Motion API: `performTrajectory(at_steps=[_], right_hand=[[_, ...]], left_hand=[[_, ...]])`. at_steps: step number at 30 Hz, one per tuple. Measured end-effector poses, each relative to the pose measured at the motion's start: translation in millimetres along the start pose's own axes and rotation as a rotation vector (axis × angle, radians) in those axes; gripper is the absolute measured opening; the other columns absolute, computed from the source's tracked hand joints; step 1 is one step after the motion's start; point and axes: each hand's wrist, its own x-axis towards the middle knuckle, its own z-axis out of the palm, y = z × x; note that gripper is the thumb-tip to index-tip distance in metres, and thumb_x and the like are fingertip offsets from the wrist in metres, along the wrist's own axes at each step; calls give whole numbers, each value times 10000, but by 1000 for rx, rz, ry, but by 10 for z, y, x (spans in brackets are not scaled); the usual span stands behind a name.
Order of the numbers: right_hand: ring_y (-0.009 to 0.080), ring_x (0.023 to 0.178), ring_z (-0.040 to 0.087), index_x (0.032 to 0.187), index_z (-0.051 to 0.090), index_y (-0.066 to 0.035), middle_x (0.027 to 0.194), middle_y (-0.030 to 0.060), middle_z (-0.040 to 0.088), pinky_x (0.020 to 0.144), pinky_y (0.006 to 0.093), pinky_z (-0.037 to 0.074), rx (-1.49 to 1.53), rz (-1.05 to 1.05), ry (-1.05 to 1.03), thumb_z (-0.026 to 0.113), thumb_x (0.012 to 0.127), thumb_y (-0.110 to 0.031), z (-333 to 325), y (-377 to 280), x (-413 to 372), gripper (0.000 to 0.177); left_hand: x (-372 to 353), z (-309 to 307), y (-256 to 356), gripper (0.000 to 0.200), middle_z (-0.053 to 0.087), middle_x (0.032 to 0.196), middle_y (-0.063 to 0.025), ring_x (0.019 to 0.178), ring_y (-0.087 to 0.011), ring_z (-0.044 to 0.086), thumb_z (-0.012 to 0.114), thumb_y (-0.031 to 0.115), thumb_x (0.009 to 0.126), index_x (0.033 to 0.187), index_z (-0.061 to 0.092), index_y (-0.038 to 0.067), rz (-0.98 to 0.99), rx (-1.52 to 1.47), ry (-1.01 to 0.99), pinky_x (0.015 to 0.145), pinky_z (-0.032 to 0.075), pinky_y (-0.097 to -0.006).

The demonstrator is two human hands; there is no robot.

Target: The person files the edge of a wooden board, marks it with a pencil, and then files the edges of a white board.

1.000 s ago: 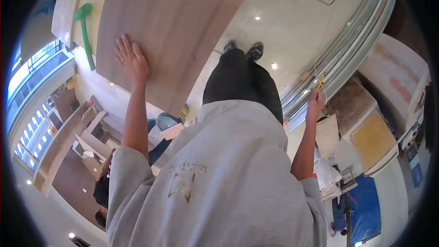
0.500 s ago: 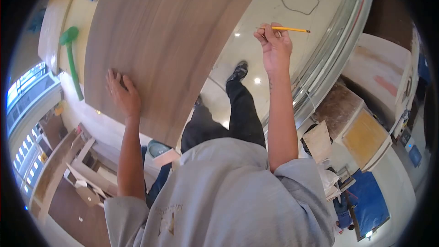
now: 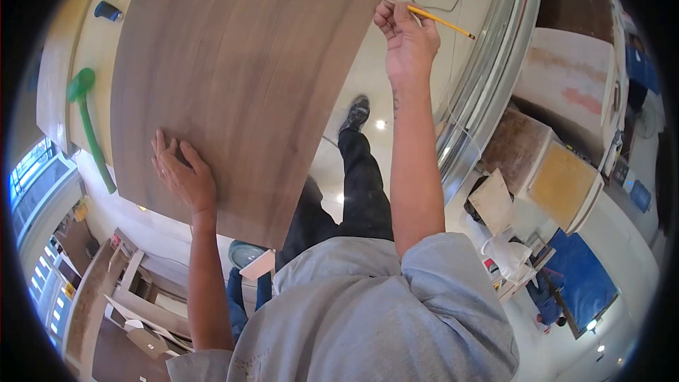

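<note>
A green mallet (image 3: 90, 131) lies at the far left, its handle end near the left edge of a brown wood board (image 3: 233, 92). Beyond it on the same side stands a small dark blue item (image 3: 107, 11). The board lies in front of the person, its long axis running away from the body and leaning slightly right. The left hand (image 3: 185, 173) rests palm down on its near left part, fingers loosely spread, thumb apart, holding nothing. The right hand (image 3: 412, 42) is the nearer one to the long right edge; its fingertips are right beside that edge, though whether they touch it I cannot tell. Thumb and fingers pinch a yellow pencil (image 3: 440, 22), its blunt end pointing right, away from the board, towards long metal strips (image 3: 488, 74).
</note>
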Motion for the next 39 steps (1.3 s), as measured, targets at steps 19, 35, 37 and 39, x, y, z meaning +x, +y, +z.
performTrajectory(at_steps=[19, 35, 37, 39], right_hand=[[242, 875, 755, 1193, 534, 26, 1044, 208, 762, 797, 363, 653, -75, -94, 160, 729, 1014, -24, 93, 111, -36, 270], [228, 858, 732, 1245, 505, 11, 1048, 185, 738, 809, 372, 623, 164, -106, 256, 683, 1018, 20, 186, 272, -182, 289], [220, 848, 729, 1222, 514, 8, 1021, 172, 738, 804, 366, 617, 167, -135, 270, 670, 1017, 32, 225, 293, -197, 259], [212, 835, 725, 1198, 522, 5, 992, 161, 739, 796, 359, 610, 162, -163, 263, 662, 1012, 47, 234, 327, -212, 236]], left_hand=[[-3, 28, -21, 565, 604, 1507, -251, 1521, -420, 444, 554, 231, 1089, 1602, 450, 18, 8, -9, 7, 1276, 269, -573], [-32, -4, -48, 376, 528, 1611, -192, 1556, -391, 408, 537, 241, 1099, 1368, 563, -21, 1, -1, -24, 1298, 244, -574], [-34, 1, -67, 334, 510, 1630, -186, 1562, -385, 403, 541, 245, 1099, 1304, 581, -15, 19, 7, -19, 1300, 242, -574], [-49, -21, -86, 338, 506, 1633, -186, 1571, -380, 392, 542, 248, 1098, 1312, 577, -11, 23, -5, -29, 1305, 232, -574]])
